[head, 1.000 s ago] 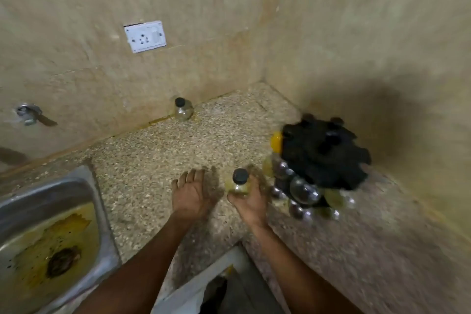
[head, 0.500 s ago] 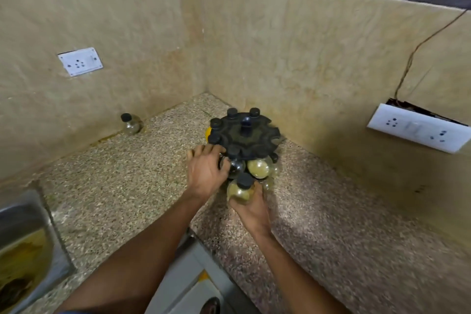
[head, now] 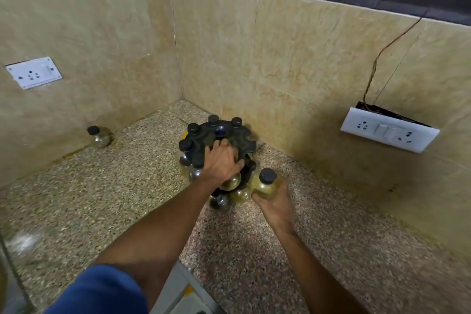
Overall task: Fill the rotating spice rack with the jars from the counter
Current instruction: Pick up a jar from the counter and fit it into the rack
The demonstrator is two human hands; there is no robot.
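1. Fingers of right hand wrapped round a jar, held just beside rack near counter's back corner.
2. Left hand flat on rack top, fingers spread.
3. Step: slotting jar; next prob. needs turning rack to an empty notch.
4. Count: 1 jar in hand, 1 spare jar at counter's back edge; 4 caps visible up top, lower tier too crowded to count.

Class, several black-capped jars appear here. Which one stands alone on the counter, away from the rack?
The jar against the left wall, below the white socket. The others sit in the rack or in the right hand.
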